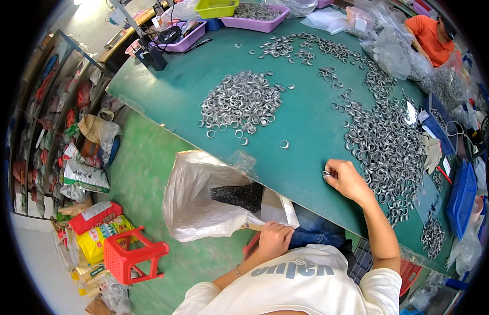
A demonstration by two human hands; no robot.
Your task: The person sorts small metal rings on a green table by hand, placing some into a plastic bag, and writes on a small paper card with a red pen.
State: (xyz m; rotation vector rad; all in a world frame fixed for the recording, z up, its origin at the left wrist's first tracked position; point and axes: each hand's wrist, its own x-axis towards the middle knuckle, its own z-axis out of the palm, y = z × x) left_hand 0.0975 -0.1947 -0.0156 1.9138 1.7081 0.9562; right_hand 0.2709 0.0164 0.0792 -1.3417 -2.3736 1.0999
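We had rings in two main lots on the green table [307, 118]: a compact heap [239, 102] left of centre, and a far bigger spread [383, 144] running up the R side and curving across the far end. One loose ring [284, 144] lay apart, just below the heap. Our R hand [343, 177] was at the table's near part, beside the spread, thumb & fingers pinched narrow on a held ring [326, 174]. Our L hand [276, 238] was low at the near rim of the white sack [194, 210], approx. below the table edge; couldn't tell if it gripped the rim or just rested there. Dark bits [238, 197] lay inside the sack; too small to ID.

Progress, our est.: partway, prob. under half. The heap looked like the handled lot, the spread like the remainder, w/ at least one ring in hand. Couldn't confirm whether the sack's contents counted as done.
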